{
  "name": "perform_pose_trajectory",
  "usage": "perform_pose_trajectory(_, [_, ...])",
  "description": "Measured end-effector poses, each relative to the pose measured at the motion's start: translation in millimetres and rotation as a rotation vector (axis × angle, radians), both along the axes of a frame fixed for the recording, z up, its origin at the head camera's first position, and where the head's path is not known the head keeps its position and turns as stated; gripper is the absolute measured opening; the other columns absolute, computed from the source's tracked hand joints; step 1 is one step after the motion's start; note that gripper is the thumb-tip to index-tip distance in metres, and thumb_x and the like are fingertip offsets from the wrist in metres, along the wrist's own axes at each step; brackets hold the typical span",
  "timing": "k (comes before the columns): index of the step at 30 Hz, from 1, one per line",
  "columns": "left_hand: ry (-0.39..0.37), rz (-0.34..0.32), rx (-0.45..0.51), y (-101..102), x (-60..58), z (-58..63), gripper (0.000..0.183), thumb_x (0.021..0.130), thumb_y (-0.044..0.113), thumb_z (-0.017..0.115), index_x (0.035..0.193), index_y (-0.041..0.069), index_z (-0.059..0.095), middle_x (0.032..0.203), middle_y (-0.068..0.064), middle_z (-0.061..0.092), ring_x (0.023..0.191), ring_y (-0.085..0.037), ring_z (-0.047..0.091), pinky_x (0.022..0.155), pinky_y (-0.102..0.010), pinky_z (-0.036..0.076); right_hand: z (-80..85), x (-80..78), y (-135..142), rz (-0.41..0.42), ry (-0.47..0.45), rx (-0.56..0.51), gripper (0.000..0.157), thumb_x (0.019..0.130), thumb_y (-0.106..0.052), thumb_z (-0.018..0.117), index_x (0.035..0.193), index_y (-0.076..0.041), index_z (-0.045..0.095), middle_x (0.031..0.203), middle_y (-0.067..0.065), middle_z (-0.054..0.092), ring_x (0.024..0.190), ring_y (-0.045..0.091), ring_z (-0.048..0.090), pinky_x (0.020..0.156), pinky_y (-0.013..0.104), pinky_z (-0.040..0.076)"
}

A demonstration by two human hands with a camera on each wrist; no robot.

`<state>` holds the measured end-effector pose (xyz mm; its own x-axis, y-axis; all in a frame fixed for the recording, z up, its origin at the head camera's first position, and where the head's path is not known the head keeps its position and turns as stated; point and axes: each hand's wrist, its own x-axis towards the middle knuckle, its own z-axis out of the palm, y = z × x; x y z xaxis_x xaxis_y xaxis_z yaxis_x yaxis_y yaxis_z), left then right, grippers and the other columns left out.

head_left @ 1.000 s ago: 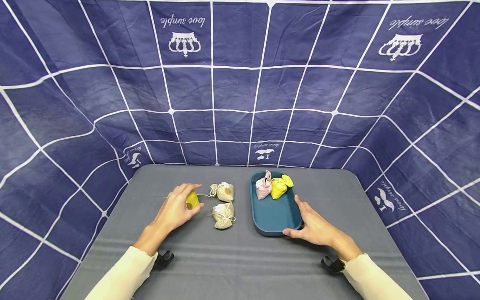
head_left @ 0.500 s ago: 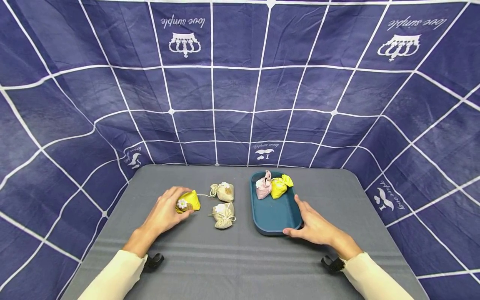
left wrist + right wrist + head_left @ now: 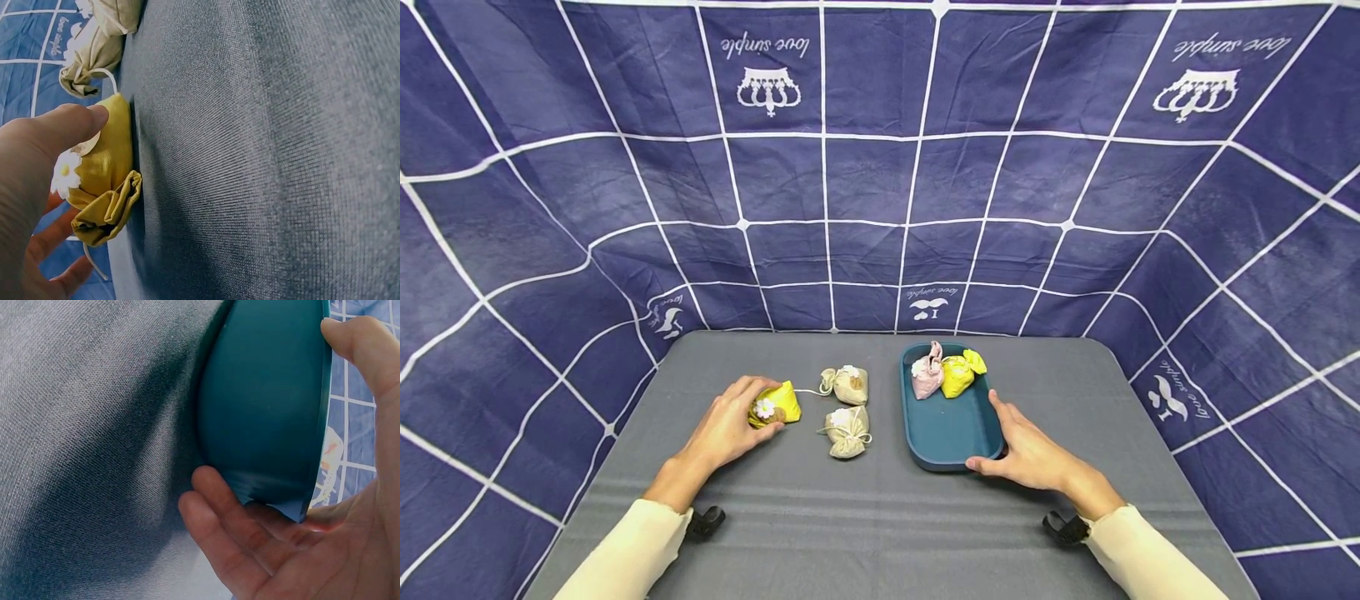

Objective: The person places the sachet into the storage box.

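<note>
My left hand point(image 3: 722, 427) holds a small yellow drawstring pouch point(image 3: 107, 159) on the table's left side, thumb along one side and fingers round the other. A white flower and a brown patch decorate the pouch; its gathered neck and cord show in the left wrist view. My right hand point(image 3: 1030, 450) grips the near right corner of a blue-green tray point(image 3: 951, 465), thumb at the rim and fingers against the outer wall point(image 3: 262, 400). Inside the tray's far end lie a pink pouch point(image 3: 927, 379) and another yellow pouch point(image 3: 955, 379).
Between the left hand and the tray lie two beige pouches, the farther one point(image 3: 850, 385) and the nearer one point(image 3: 847, 433), both tied with cord. Grey cloth point(image 3: 880, 533) covers the table. Blue gridded fabric point(image 3: 872, 183) walls the back and sides.
My left hand has drawn left and slightly nearer, and the yellow pouch in it now shows more, with its flower visible. The right hand and tray have stayed put.
</note>
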<state>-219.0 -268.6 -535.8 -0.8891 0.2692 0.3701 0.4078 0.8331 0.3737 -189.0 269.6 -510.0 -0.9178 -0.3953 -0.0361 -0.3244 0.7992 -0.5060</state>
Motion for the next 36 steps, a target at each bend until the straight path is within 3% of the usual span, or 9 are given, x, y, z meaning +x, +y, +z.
perform_pose_trajectory(11, [-0.001,-0.017,-0.014,-1,-3.4,-4.1,0.067,0.085,0.023,0.105,0.145,0.014,0.075,0.139,-0.014,0.077,0.129,-0.042,0.077,0.100,-0.070,0.063,0.0,-0.1,-1,-0.007,-0.027,-0.005,0.136,0.095,-0.064,0.090,0.180,0.013,0.017,0.174,0.042,0.044,0.158,0.053,0.056,0.129,0.070,0.049])
perform_pose_trajectory(25, [-0.103,-0.014,0.068,-3,-16.1,-11.4,0.081,0.084,0.021,0.105,0.157,0.012,0.071,0.140,-0.022,0.077,0.130,-0.048,0.076,0.109,-0.068,0.061,-1.9,0.0,0,-0.006,-0.019,-0.009,0.136,0.095,-0.065,0.090,0.180,0.013,0.017,0.172,0.040,0.048,0.156,0.050,0.058,0.128,0.069,0.050])
perform_pose_trajectory(36, [-0.027,-0.064,0.090,-2,-22.1,-10.0,0.082,0.077,0.002,0.105,0.152,0.009,0.072,0.139,-0.022,0.078,0.128,-0.045,0.077,0.107,-0.067,0.061,0.5,0.8,0,-0.015,-0.044,-0.014,0.138,0.095,-0.065,0.090,0.181,0.012,0.015,0.174,0.040,0.045,0.159,0.052,0.055,0.129,0.070,0.048])
